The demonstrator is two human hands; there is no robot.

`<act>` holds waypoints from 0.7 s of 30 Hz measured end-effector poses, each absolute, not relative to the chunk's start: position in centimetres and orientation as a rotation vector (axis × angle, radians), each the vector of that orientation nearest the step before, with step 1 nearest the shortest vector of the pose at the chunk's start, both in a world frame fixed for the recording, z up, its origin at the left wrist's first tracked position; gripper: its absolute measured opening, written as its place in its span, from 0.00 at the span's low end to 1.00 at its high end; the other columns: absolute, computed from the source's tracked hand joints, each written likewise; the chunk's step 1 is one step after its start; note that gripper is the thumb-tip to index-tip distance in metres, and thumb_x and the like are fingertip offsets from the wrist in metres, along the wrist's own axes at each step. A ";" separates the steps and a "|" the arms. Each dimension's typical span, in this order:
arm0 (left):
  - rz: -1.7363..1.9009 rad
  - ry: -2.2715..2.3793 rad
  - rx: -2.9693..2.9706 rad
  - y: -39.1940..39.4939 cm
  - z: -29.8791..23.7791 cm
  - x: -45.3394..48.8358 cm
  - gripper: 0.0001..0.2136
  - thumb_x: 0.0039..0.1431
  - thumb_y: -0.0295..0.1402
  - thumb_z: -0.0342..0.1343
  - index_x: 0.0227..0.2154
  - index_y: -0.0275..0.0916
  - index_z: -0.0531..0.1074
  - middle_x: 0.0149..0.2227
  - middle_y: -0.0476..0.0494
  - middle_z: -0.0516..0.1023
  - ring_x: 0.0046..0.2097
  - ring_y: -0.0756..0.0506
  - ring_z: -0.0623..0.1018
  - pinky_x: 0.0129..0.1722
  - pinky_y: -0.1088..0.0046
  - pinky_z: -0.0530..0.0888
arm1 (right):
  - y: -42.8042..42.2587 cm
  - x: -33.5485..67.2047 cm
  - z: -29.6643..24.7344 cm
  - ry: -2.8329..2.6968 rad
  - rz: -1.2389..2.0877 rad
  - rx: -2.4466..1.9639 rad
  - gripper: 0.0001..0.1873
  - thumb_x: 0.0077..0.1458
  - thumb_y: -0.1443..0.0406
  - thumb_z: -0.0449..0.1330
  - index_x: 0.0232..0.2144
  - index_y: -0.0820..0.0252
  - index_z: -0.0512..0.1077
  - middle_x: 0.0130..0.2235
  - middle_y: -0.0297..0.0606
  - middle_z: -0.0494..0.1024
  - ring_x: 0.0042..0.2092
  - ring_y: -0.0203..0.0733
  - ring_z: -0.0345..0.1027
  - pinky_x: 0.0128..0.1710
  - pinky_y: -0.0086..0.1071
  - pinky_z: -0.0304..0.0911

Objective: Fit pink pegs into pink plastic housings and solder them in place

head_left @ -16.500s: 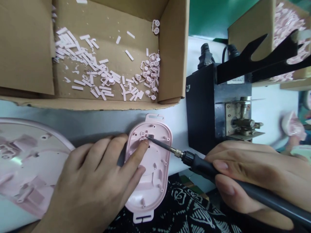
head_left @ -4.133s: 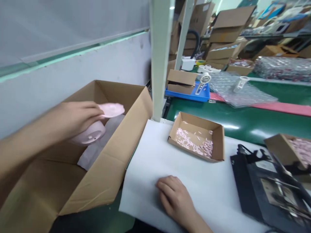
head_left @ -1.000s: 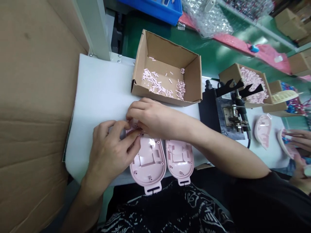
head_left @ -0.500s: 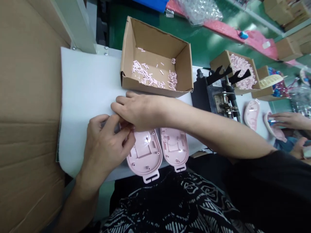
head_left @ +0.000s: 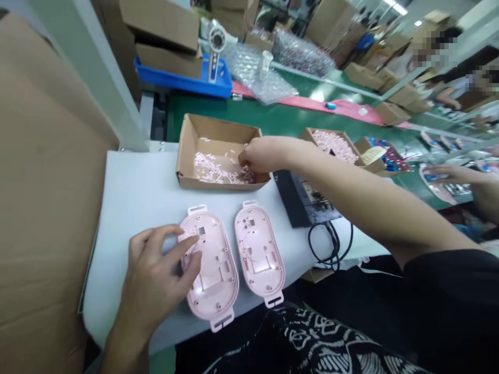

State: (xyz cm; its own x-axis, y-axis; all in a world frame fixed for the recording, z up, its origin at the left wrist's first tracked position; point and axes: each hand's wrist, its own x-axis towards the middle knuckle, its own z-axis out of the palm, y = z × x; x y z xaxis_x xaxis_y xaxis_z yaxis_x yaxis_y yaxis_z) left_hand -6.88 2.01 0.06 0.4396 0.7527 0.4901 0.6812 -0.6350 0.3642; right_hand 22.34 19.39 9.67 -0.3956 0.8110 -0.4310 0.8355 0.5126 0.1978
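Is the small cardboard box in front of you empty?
Not empty: pink plastic scraps lie across the floor of the cardboard box, and the right hand is over them at the box's edge.

this is one camera worn on the person's head, looking forward and down past their patterned clothing (head_left: 307,337). it sits close above the white table (head_left: 128,192), so the two pink shells (head_left: 257,249) fill the lower middle of the frame. (the whole view leans a little to one side.) higher in the frame it reaches out across the green belt (head_left: 273,124) to the far cardboard boxes (head_left: 362,78), which look small and soft from here.
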 end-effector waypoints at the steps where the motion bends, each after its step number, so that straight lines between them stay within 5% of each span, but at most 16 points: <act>1: 1.005 1.238 2.576 1.7 0.5 -6.6 0.11 0.59 0.27 0.62 0.44 0.40 0.78 0.48 0.37 0.73 0.49 0.37 0.73 0.51 0.51 0.67 | 19.6 22.3 9.4 2.254 -0.074 1.294 0.09 0.55 0.70 0.63 0.39 0.60 0.81 0.38 0.47 0.82 0.38 0.48 0.76 0.36 0.38 0.66; 4: 1.032 1.058 2.523 -0.4 1.7 -4.7 0.14 0.59 0.28 0.61 0.48 0.41 0.76 0.50 0.38 0.75 0.51 0.37 0.72 0.53 0.51 0.66 | 19.7 21.6 8.9 2.241 -0.063 1.264 0.09 0.54 0.69 0.63 0.38 0.63 0.81 0.39 0.50 0.81 0.37 0.51 0.76 0.34 0.39 0.65; 10: 0.777 0.904 2.620 -4.2 1.6 0.4 0.25 0.51 0.49 0.68 0.50 0.46 0.75 0.53 0.49 0.79 0.54 0.37 0.72 0.57 0.54 0.64 | 19.0 20.6 8.2 2.263 -0.025 1.284 0.14 0.51 0.69 0.66 0.43 0.67 0.80 0.43 0.54 0.81 0.41 0.50 0.76 0.38 0.37 0.68; 17: 0.439 1.010 2.717 -3.7 0.8 1.4 0.18 0.56 0.28 0.62 0.50 0.43 0.75 0.54 0.46 0.78 0.57 0.38 0.73 0.59 0.51 0.67 | 19.2 22.2 10.0 2.317 0.006 1.254 0.13 0.54 0.72 0.62 0.43 0.68 0.79 0.45 0.54 0.81 0.45 0.51 0.76 0.41 0.38 0.68; 21: 0.489 1.023 2.684 -3.2 0.6 1.4 0.17 0.54 0.28 0.63 0.48 0.43 0.75 0.51 0.47 0.79 0.55 0.39 0.75 0.59 0.50 0.68 | 19.1 22.5 9.7 2.291 -0.015 1.248 0.10 0.53 0.69 0.65 0.38 0.68 0.81 0.40 0.54 0.81 0.42 0.54 0.76 0.38 0.40 0.68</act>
